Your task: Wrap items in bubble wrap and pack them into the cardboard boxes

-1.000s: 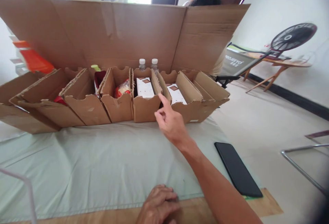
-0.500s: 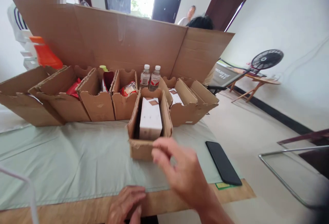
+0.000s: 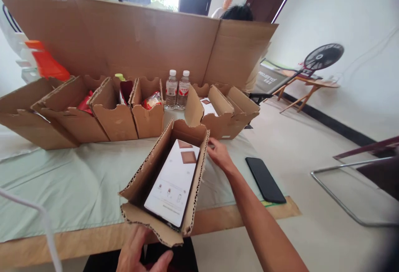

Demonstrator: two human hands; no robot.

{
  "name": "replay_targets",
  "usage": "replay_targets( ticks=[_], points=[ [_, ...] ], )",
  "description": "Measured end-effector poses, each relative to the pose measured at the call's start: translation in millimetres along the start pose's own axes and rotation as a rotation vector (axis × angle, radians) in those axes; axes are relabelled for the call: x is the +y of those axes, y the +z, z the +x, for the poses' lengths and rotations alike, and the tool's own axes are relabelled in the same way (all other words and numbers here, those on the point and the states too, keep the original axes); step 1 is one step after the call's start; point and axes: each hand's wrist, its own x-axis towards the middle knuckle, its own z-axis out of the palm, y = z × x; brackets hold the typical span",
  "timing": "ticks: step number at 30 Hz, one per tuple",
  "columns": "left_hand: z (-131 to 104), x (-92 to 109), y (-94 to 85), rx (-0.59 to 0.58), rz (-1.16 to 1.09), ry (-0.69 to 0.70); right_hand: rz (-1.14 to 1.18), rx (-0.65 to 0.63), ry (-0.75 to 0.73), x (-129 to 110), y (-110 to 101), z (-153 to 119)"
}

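A narrow open-topped cardboard box (image 3: 149,164) sits close to me, its front end out over the table's near edge. Inside it lies a white carton (image 3: 171,182) with brown squares and small printed drawings. My right hand (image 3: 218,153) is at the box's far right corner, its fingers bent against the outside of the wall. Below the front flap is my left hand (image 3: 135,249); its fingers reach up to the underside and its thumb stands apart. The left fingertips are hidden by the flap.
Several cardboard bins (image 3: 116,120) line the back, holding packets and a carton. Two water bottles (image 3: 171,89) stand between them before a tall cardboard screen (image 3: 156,35). A black phone (image 3: 264,180) lies at right, a white cable or rod (image 3: 46,222) at left. People are beyond the screen.
The box with the white carton has come toward me and turned slightly. My right hand has gone from its front to its far right corner. My left hand now meets its front end.
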Motion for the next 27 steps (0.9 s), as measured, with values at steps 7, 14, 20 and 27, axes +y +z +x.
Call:
replay_targets(
  ticks=[7,14,20,27],
  points=[
    [-1,-18,2.4,-0.005,0.078,-0.133,0.062,-0.107,0.016,27,14,9],
    [30,-16,2.2,-0.061,0.111,-0.111,0.243,-0.303,-0.004,-3,22,-26],
    [82,-42,-43.1,0.03,0.138,-0.299,0.144,-0.341,-0.03,-25,44,-93],
    [133,-54,-51.3,0.156,0.105,-0.344,0.012,-0.381,-0.022,-37,72,-121]
  ],
)
